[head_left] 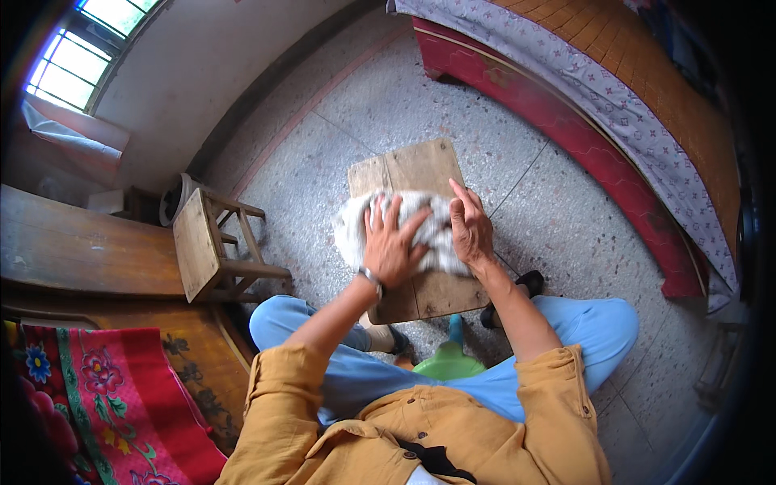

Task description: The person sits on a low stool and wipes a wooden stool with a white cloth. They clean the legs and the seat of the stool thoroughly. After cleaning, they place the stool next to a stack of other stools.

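Note:
A soft white-and-grey fluffy cloth (353, 230) lies bunched across a small wooden stool top (412, 162) between my knees; its exact kind is hard to make out. My left hand (392, 249) rests flat on it with the fingers spread, and a metal band circles that wrist. At the cloth's right end, my right hand (472, 230) is turned on edge. Its fingers are stretched out and the thumb points up, with nothing gripped. Part of the cloth is hidden beneath my hands.
To the left stands another wooden stool (198, 246), beside a wooden cabinet (89, 242). A red floral cloth (121, 396) drapes at lower left. A bed with a red side board (550, 121) runs along the right. Something green (449, 364) sits between my legs on the speckled floor (323, 178).

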A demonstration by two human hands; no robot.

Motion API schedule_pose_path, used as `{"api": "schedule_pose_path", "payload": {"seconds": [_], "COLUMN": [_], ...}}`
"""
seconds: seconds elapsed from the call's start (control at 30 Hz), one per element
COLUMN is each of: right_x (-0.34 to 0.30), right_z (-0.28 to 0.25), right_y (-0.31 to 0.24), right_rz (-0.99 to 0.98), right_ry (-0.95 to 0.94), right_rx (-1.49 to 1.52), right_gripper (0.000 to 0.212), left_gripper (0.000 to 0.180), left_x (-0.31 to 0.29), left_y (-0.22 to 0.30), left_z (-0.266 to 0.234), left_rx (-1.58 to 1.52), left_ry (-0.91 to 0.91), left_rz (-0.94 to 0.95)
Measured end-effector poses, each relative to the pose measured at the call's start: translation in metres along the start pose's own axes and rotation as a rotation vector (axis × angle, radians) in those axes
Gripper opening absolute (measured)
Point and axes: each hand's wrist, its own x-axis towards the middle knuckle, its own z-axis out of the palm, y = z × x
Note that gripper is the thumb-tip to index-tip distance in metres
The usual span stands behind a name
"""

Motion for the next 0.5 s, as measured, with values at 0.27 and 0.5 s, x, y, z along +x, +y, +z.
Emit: {"api": "schedule_pose_path", "payload": {"seconds": [0.27, 0.5], "right_x": [0.001, -0.003], "right_z": [0.001, 0.000], "right_y": [0.002, 0.020], "right_rz": [-0.052, -0.042], "right_ry": [0.100, 0.016], "right_rx": [-0.011, -0.107], "right_gripper": [0.075, 0.060], "left_gripper": [0.057, 0.044], "left_x": [0.084, -0.068], "left_y": [-0.008, 0.034], "left_z": [0.040, 0.002], "left_rx": [0.025, -0.104], "left_ry": [0.123, -0.042], "left_rz": [-0.121, 0.081]}}
